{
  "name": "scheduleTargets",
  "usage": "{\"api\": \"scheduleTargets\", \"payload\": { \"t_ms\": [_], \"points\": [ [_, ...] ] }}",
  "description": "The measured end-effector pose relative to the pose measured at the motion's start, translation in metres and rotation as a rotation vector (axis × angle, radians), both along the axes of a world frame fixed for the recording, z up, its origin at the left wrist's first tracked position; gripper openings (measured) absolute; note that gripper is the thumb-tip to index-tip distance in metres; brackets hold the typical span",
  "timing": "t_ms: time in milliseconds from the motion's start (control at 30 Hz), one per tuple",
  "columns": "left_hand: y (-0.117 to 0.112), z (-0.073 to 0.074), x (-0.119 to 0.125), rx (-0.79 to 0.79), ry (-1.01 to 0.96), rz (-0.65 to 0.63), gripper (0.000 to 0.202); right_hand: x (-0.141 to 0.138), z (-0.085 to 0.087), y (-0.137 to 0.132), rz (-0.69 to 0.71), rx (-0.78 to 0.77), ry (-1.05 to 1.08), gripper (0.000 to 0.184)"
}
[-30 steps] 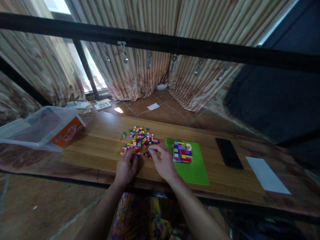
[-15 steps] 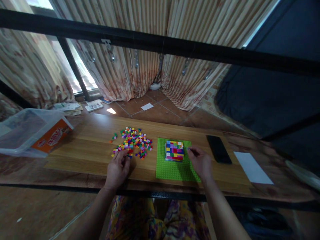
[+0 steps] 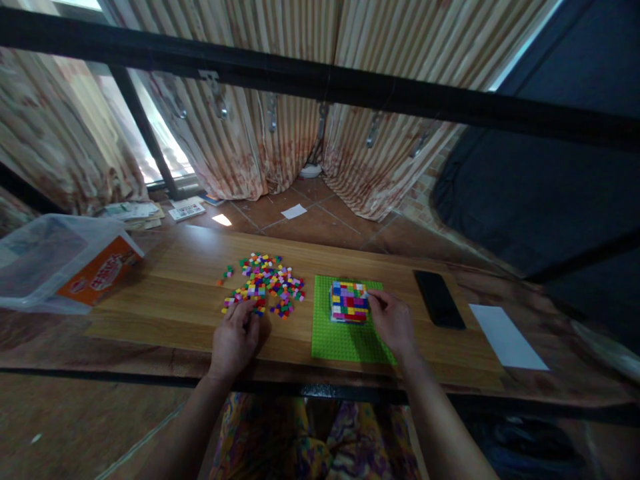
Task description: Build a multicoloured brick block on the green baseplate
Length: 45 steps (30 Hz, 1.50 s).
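Observation:
A green baseplate [image 3: 345, 337] lies on the wooden table, and a block of stacked coloured bricks [image 3: 349, 300] stands on its far part. My right hand [image 3: 391, 321] rests at the block's right side, fingertips pinched against its upper right corner; whether a small brick is in the pinch I cannot make out. A pile of loose coloured bricks [image 3: 265, 281] lies left of the plate. My left hand [image 3: 236, 337] sits at the pile's near edge, fingers curled over a few bricks.
A clear plastic tub with an orange label [image 3: 65, 270] lies tipped at the table's left end. A black phone [image 3: 439, 299] and a white sheet [image 3: 507, 337] lie right of the plate. A black bar [image 3: 320, 83] crosses above; curtains hang behind.
My right hand left the loose pile, crossed to the right of the baseplate, then closed in on the block's right corner. The left hand stayed at the pile.

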<state>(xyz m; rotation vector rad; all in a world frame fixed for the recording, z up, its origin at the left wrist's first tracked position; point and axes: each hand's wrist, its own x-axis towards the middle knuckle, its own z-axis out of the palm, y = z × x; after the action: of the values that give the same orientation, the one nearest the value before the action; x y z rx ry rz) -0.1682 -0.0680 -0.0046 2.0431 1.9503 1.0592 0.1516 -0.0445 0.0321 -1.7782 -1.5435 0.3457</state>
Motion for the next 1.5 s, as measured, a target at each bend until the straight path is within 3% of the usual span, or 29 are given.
{"api": "scheduleTargets", "payload": {
  "t_ms": [233, 467, 767, 1067, 1300, 1500],
  "points": [
    [0.000, -0.002, 0.000, 0.004, 0.017, -0.002, 0.024, 0.004, -0.008, 0.001, 0.013, 0.017, 0.164, 0.032],
    [-0.001, -0.002, 0.001, 0.009, 0.025, 0.007, 0.025, 0.002, -0.027, 0.003, -0.052, -0.010, 0.578, 0.030],
    [0.000, -0.004, 0.001, 0.019, 0.031, 0.007, 0.025, 0.004, -0.034, 0.007, -0.104, -0.075, 0.824, 0.042],
    [0.000, -0.005, 0.001, 0.025, 0.041, 0.008, 0.025, 0.010, -0.026, 0.010, 0.085, -0.252, 0.859, 0.042],
    [0.000, -0.004, 0.001, 0.020, 0.038, 0.003, 0.026, 0.010, -0.022, 0.010, 0.073, -0.295, 0.835, 0.044],
    [0.000, -0.005, 0.001, 0.029, 0.049, 0.008, 0.025, 0.006, -0.009, 0.014, 0.060, -0.286, 0.724, 0.042]
  ]
}}
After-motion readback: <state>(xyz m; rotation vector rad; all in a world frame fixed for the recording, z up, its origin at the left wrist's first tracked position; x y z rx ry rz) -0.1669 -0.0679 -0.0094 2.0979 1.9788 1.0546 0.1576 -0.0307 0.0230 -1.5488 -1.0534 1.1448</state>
